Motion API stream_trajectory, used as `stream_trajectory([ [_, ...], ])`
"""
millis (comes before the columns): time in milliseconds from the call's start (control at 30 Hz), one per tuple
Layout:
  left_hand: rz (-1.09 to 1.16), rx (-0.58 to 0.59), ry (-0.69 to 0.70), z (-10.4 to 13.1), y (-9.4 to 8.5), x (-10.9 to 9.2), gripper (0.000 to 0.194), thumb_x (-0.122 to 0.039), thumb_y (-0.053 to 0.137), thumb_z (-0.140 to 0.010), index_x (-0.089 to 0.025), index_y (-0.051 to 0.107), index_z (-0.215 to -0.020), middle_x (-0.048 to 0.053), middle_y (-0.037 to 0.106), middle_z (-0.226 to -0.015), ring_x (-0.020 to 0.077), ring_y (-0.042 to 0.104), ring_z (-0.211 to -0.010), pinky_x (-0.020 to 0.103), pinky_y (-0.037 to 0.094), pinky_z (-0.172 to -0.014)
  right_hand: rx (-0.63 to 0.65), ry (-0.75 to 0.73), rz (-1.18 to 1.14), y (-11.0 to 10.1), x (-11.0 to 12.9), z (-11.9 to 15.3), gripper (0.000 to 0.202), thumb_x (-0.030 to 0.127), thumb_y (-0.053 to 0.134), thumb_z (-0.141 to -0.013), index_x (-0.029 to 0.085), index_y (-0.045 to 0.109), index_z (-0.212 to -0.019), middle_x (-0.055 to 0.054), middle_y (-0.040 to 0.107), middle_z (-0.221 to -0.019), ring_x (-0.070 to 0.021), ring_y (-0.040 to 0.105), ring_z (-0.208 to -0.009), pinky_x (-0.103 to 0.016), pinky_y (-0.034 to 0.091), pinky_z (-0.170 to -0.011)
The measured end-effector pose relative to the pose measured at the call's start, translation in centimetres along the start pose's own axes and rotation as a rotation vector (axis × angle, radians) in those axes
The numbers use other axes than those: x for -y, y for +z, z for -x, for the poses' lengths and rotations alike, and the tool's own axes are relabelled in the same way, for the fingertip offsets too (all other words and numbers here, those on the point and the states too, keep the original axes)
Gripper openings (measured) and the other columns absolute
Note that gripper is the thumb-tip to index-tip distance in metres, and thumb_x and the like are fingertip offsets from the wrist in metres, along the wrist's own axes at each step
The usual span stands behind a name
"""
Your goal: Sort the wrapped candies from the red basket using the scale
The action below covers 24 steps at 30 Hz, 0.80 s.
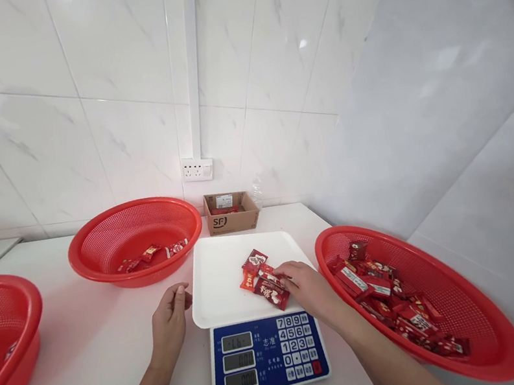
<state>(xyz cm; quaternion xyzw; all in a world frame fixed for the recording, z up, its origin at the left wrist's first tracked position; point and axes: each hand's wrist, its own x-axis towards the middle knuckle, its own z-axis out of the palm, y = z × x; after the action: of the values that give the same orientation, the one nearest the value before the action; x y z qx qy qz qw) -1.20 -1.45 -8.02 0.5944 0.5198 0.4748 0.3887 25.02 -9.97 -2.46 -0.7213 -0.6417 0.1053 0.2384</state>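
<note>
On the white tray (223,283) of a weighing scale (267,356) lies a small pile of red snack packets (272,292). My right hand (308,286) reaches in from the right, its thumb and fingers closed on a packet at the pile's right edge. Part of that packet is hidden by the fingers. Just off the tray's left edge is my left hand (172,315), loosely closed with the thumb against the curled forefinger; I see nothing in it. The scale's displays and blue keypad face me.
A red basket (488,338) full of packets stands at the right. Another red basket (130,214) with a few packets is at the back left, and a third basket (21,376) at the far left. A small cardboard box (234,222) sits behind the tray, by the tiled wall.
</note>
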Motion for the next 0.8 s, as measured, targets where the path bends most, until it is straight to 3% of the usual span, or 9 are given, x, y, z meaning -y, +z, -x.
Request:
stream_trajectory([
  [233, -0.004, 0.007, -0.007, 0.09, -0.02, -0.23, 0.042, -0.055, 0.041, -0.078, -0.018, 0.059, -0.089, 0.002, 0.061, -0.070, 0.0173, 0.058, -0.067, 0.028, 0.048, -0.064, -0.029, 0.047, 0.034, 0.16, -0.45, -0.14, 0.031, 0.017, 0.040, -0.081, 0.021, 0.061, -0.103, -0.006, 0.062, -0.107, -0.0192, 0.055, -0.096, -0.032, 0.042, -0.082],
  [500, -0.003, 0.008, -0.002, -0.04, -0.03, 0.01, 0.042, -0.055, 0.041, -0.078, -0.019, 0.059, -0.090, 0.002, 0.062, -0.071, 0.0170, 0.059, -0.068, 0.028, 0.048, -0.065, -0.010, -0.004, 0.028, 0.23, 0.24, -0.28, 0.030, 0.030, 0.044, -0.084, 0.023, 0.059, -0.109, -0.003, 0.062, -0.110, -0.0184, 0.051, -0.104, -0.031, 0.038, -0.089],
  [800, 0.019, 0.017, -0.008, 0.02, 0.02, -0.20, 0.045, -0.057, 0.041, -0.077, -0.018, 0.060, -0.089, 0.002, 0.062, -0.071, 0.0181, 0.059, -0.068, 0.029, 0.048, -0.062, -0.061, 0.053, 0.045, 0.02, -0.12, -0.90, 0.031, 0.032, 0.044, -0.084, 0.020, 0.060, -0.107, -0.008, 0.060, -0.110, -0.0220, 0.050, -0.103, -0.036, 0.040, -0.087],
])
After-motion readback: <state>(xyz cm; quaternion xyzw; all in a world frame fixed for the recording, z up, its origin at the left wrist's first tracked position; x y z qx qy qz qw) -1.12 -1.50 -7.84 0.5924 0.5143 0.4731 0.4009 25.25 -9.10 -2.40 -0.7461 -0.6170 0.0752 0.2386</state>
